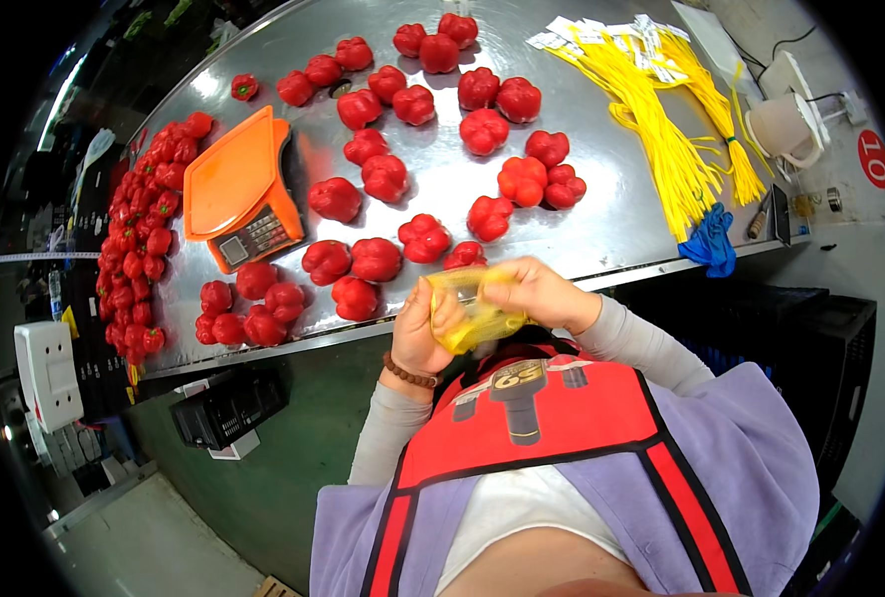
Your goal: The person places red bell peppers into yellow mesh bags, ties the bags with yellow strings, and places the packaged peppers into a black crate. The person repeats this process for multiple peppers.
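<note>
My left hand [421, 328], with a brown bead bracelet at the wrist, and my right hand [543, 291] hold a yellow mesh net bag [466, 298] stretched between them, over the near edge of the steel table. No pepper can be made out inside the net, which is partly blurred. Just beyond it lies a red bell pepper [465, 255], partly hidden by the net and hands. More red bell peppers [423, 237] lie across the table, many in groups of two or three. An orange digital scale [233, 179] with a bare pan stands left of them.
A dense heap of red peppers [140, 246] lies at the table's left end. Bundles of yellow net bags [644, 112] with white tags lie at the right, near a blue glove [711, 239], a wooden-handled tool [759, 218] and a pale kettle [782, 127]. A black crate [229, 407] sits below the table.
</note>
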`<state>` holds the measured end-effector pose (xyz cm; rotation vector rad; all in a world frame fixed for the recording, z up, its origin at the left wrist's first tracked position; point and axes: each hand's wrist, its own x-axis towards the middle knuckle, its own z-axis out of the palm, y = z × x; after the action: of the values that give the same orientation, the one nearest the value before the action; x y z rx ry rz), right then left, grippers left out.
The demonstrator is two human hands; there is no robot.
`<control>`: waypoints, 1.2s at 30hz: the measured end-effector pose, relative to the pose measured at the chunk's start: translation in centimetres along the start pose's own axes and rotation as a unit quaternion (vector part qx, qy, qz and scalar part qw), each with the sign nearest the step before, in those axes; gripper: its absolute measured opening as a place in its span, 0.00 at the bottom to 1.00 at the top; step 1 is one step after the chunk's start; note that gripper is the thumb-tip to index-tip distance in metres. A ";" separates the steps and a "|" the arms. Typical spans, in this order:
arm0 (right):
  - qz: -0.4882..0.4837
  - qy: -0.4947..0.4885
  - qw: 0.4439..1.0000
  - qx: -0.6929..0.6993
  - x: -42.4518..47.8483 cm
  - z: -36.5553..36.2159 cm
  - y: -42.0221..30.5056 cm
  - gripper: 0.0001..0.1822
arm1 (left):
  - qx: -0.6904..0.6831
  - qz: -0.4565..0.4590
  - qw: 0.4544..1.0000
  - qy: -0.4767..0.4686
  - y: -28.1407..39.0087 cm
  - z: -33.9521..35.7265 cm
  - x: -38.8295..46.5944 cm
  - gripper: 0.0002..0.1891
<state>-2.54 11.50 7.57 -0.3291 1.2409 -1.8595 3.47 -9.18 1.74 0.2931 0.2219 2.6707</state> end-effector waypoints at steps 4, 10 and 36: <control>-0.043 0.141 0.943 0.298 -1.1 -0.8 -0.9 0.12 | 0.346 -0.149 0.912 0.162 -2.4 5.3 2.5 0.13; 0.014 0.110 0.965 0.236 -4.3 -2.3 1.9 0.13 | 0.192 0.033 0.955 0.222 -2.6 4.3 4.3 0.12; -0.029 0.174 0.974 0.139 -3.5 -3.4 1.4 0.10 | 0.287 -0.148 0.918 0.229 -4.6 3.3 3.3 0.14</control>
<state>-1.88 16.13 5.57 0.1212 1.1829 -2.1728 3.25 -3.30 4.56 -0.1927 1.1086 2.2748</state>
